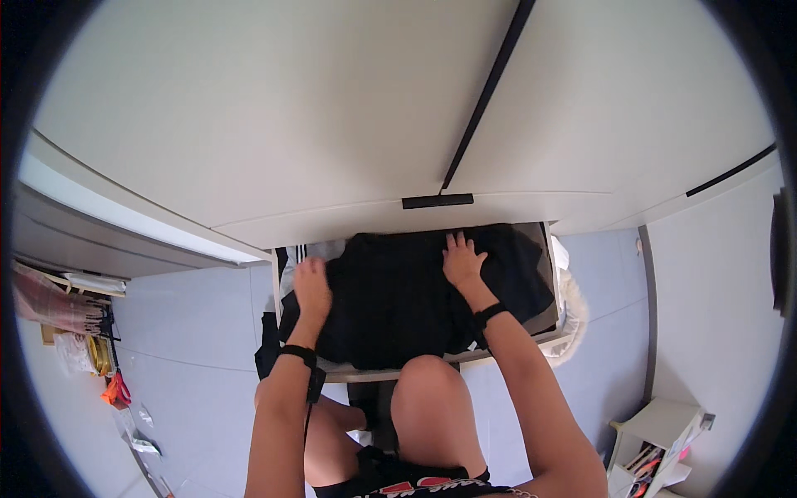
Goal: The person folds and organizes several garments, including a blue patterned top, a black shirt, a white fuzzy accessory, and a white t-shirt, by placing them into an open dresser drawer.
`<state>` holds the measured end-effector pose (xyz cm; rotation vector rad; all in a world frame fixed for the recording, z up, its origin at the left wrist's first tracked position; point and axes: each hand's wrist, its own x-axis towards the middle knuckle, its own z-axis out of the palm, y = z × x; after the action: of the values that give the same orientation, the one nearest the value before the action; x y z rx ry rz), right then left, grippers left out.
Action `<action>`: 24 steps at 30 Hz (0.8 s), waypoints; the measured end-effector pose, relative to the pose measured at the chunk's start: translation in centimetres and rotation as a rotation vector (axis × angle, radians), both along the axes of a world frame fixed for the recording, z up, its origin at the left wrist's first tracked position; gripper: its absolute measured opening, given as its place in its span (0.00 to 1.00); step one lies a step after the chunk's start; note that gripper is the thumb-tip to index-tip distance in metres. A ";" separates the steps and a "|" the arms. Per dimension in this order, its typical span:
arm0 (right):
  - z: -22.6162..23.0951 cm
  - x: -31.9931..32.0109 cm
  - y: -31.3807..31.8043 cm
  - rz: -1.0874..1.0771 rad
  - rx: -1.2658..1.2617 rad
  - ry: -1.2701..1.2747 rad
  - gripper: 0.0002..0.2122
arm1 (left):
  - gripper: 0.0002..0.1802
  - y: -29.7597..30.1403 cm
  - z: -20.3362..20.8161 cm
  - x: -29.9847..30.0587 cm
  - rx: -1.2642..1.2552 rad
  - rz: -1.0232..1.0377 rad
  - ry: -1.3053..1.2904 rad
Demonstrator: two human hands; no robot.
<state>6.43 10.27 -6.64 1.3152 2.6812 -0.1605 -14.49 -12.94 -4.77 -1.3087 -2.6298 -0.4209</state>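
Note:
A black folded garment [390, 299] fills most of a pulled-out drawer [339, 378] below a white wardrobe. My right hand [465, 264] lies on the garment's far part, fingers spread and flat. At the garment's left edge is my left hand [313, 290], its fingertips blurred and pointing toward the wardrobe; whether they grip cloth cannot be made out. Beside its fingertips, a grey garment with black and white stripes [329, 248] shows from under the black cloth. A black band sits on each of my wrists.
White wardrobe doors [290, 108] rise just behind the drawer, with a dark handle [437, 201] low in the middle. White fluffy fabric [571, 319] lies right of the drawer. A small white shelf unit [660, 427] stands at lower right. Bags and an orange item [116, 392] are at far left.

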 end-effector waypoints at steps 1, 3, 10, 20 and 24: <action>0.7 -1.1 -1.0 -0.006 0.134 -0.037 0.20 | 0.14 0.9 0.9 0.9 0.003 -0.158 -0.127; 2.0 -2.7 -1.8 0.201 0.051 -0.075 0.15 | 0.14 3.1 0.8 2.0 0.070 -0.563 -0.207; 1.3 -1.3 -1.0 0.384 0.044 0.242 0.19 | 0.39 7.5 -1.4 3.0 -0.167 -0.427 -0.322; -1.3 1.5 5.6 0.341 -0.013 0.262 0.20 | 0.59 8.5 -2.2 -0.1 -0.437 -0.310 -0.416; -2.0 3.6 7.1 0.603 0.038 0.389 0.18 | 0.59 9.1 -2.2 -0.2 -0.444 -0.278 -0.493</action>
<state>10.00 17.38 -8.61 0.4608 3.2785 -0.3170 -14.71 -3.86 -6.94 -1.9383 -3.0724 -0.2180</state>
